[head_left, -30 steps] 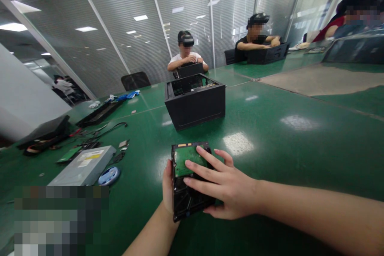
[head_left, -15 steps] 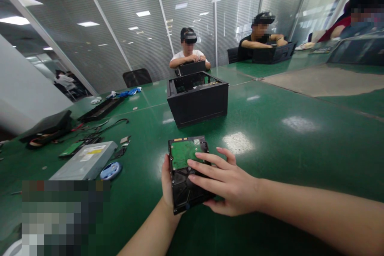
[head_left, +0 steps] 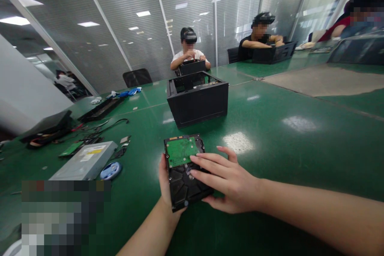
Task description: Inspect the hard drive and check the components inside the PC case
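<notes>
You have the hard drive [head_left: 184, 172] in both hands, circuit board up, just above or resting on the green surface [head_left: 285, 144] in front of you; from this angle I can't tell which. You look to be at the inspecting or turning step. Your left hand [head_left: 164, 186] cups the drive's left edge from behind and below, grip closed on it, forearm rising from the bottom of the view. Your right hand [head_left: 228, 180] lies flat across the drive's right side, fingers [head_left: 204, 164] spread and pressing the top, wrist straight, arm coming in from the right. The open black computer case [head_left: 198, 102] stands further ahead, well apart. Any next move calls for a firm two-sided hold, with fingertips kept off the green board.
</notes>
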Tool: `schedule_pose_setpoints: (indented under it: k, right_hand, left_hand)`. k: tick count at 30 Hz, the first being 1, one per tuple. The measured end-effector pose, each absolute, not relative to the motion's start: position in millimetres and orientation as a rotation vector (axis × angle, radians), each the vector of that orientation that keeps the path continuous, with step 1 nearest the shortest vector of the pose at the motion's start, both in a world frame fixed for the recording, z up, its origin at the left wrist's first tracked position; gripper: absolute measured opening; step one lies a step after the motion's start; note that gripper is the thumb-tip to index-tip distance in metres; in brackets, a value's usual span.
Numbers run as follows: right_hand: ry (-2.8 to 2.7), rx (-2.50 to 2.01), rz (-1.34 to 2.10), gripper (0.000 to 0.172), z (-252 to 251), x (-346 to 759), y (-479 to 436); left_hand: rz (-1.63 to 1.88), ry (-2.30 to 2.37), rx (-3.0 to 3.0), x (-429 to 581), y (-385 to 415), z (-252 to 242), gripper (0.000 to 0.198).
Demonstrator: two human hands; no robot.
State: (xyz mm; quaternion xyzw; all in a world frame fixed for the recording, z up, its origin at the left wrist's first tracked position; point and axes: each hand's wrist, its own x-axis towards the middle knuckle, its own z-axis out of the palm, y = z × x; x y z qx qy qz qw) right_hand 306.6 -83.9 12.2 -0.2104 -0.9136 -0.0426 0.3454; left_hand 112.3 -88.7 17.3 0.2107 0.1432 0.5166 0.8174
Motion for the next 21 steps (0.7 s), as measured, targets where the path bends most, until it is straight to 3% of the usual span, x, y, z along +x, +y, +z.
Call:
schedule_pose_setpoints:
  k: [6,14,21]
  right_hand:
    - [-2.351,-0.564,-0.062,0.058,13.1,307.2,-83.7]
    - [-2.401,-0.703,-0.004,0.076,16.3,304.5,-84.6]
    - [-2.402,-0.719,0.010,0.078,14.0,304.1,-84.0]
  left_hand:
    - [1.122,0.329,0.442,112.7,-88.8,16.4,0.070]
    - [1.082,0.226,0.488,116.6,-88.3,15.9,0.060]
    - [1.074,0.209,0.491,118.2,-88.3,18.3,0.060]
